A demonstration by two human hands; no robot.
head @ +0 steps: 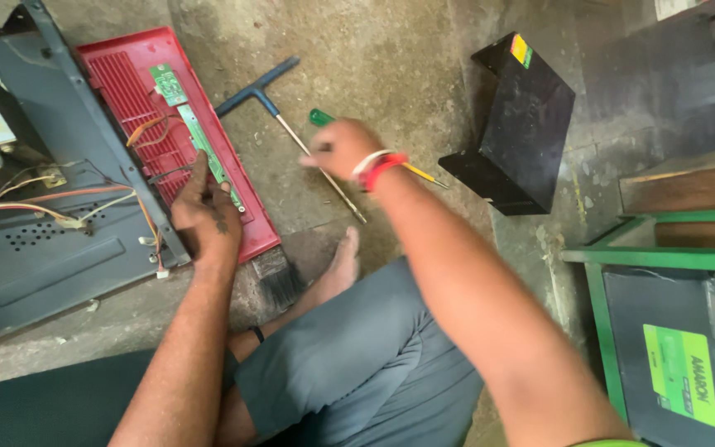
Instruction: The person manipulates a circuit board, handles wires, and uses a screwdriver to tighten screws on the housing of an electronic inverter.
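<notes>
On the concrete floor, our left hand rests half-curled on the red panel beside its green circuit strip — our right hand (blurred) pinches a green-handled screwdriver near the T-handle wrench.

there's just the one camera, worn on the person's head and tipped steeply down at the concrete floor where they sit. it looks along both forearms from close above, the left hand and right hand near mid-frame, knees at the bottom edge. the red panel lies to the left, the green rack at the right edge.
</notes>
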